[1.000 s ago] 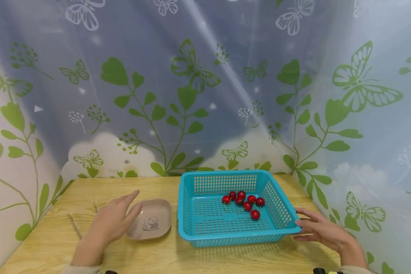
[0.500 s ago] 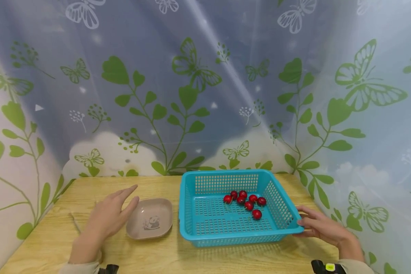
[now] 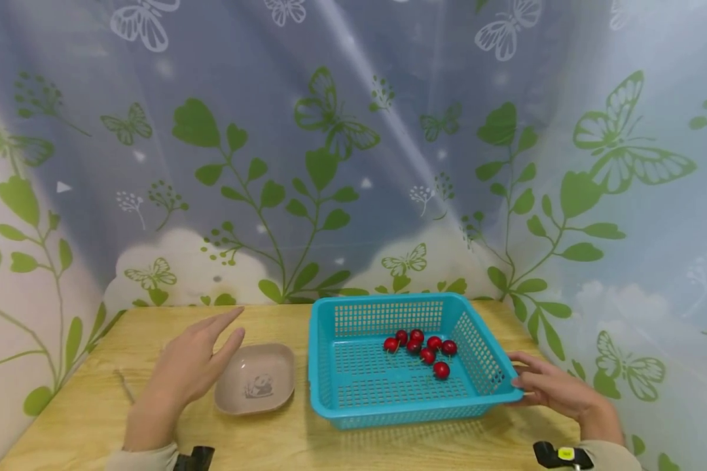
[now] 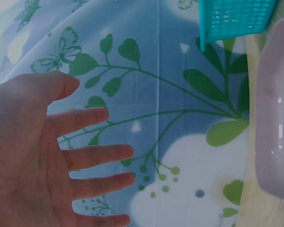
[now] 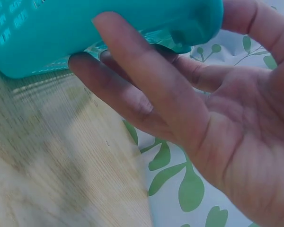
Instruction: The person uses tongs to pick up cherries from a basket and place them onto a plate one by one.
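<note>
My right hand (image 3: 556,389) grips the near right corner of a blue plastic basket (image 3: 412,413), the thumb over the rim and fingers beneath it. In the right wrist view the fingers (image 5: 151,75) reach under the basket's edge. Several red cherries (image 3: 427,356), some with stems, lie on the basket's floor toward its back right. My left hand (image 3: 191,366) is held over the table with its fingers stretched out, holding nothing. Just right of it sits a beige dish (image 3: 278,366) with a panda print; the left wrist view shows the dish (image 4: 274,104) beyond the spread fingers.
The wooden table (image 3: 259,448) ends at a patterned curtain (image 3: 389,216) at the back and on both sides. A thin stick-like thing (image 3: 125,387) lies at the left, partly behind my left hand. The basket takes up the table's right half.
The right hand's fingers have drawn closer together under the basket's corner, its thumb still at the rim. The left hand has shifted only slightly beside the dish. The cherries lie as before.
</note>
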Demonstrator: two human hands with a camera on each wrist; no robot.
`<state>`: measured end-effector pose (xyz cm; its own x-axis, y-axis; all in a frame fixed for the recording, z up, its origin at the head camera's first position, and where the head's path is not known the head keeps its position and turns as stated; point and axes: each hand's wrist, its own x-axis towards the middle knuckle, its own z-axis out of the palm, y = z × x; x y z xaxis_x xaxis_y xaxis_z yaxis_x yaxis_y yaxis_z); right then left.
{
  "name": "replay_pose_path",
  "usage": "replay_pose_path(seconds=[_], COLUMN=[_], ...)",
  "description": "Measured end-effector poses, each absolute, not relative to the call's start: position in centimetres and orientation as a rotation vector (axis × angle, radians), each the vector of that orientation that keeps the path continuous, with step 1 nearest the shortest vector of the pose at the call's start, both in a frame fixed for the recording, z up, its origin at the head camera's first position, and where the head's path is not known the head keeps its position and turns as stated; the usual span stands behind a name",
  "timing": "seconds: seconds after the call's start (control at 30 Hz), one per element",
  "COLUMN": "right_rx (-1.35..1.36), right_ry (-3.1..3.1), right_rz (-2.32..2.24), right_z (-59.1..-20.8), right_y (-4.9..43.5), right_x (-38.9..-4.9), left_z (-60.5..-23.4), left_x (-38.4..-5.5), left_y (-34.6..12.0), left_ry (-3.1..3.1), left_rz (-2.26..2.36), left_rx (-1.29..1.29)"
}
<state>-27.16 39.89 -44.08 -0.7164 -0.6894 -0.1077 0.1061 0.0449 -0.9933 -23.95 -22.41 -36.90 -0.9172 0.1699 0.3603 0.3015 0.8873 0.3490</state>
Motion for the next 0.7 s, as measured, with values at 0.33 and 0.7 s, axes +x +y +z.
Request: replay_pose_path(seconds=[0.33,0.7], right_rx=[-0.608,-0.604], right_ry=[1.703,1.821], right_rz=[-1.733,-1.645], right_z=[-44.0,-43.4], right_y=[39.9,40.0], right_x=[-28.0,-28.7], left_z=[-36.1,-36.4], left_x=[-24.0,-24.3], left_y=[-21.7,-21.5], left_ry=[-2.706,-2.688], left_rz=[-0.654,-0.704], left_rx=[-0.346,-0.36])
